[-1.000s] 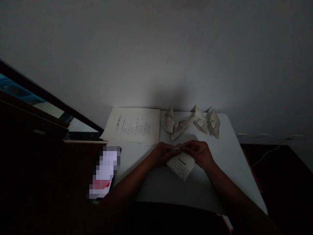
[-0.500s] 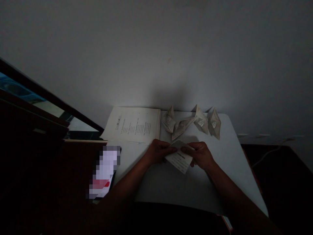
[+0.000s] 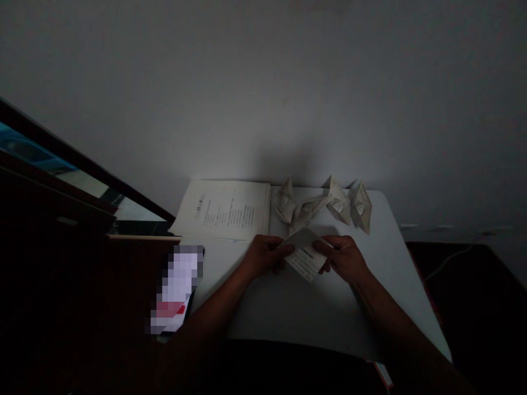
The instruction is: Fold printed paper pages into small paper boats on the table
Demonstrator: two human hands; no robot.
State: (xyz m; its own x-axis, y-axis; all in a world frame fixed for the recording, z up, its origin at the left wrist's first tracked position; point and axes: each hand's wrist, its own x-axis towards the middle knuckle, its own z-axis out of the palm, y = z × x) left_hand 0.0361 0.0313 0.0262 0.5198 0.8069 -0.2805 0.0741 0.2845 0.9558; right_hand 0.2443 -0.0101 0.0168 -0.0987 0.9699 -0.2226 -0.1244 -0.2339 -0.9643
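Between my hands is a folded piece of printed paper (image 3: 305,257), diamond-shaped and held just above the table. My left hand (image 3: 265,255) pinches its left corner, thumb on top. My right hand (image 3: 341,257) grips the right corner, its thumb lying across the printed face and the fingers curled beneath. Just beyond the hands stand several folded paper boats. One paper boat (image 3: 284,202) is by the book, and another paper boat (image 3: 308,209) lies slanted, partly hidden by the held paper. Farther right are a third paper boat (image 3: 340,204) and one more paper boat (image 3: 362,208).
A book or paper stack (image 3: 224,211) with printed text lies at the back left of the white table (image 3: 288,312). A phone (image 3: 177,291) with a lit, blurred screen rests at the left edge. The grey wall (image 3: 263,99) rises behind the table.
The folded paper has shifted slightly up and away from me, now overlapping the slanted boat. My right thumb has moved right, and more of the paper's upper face shows.
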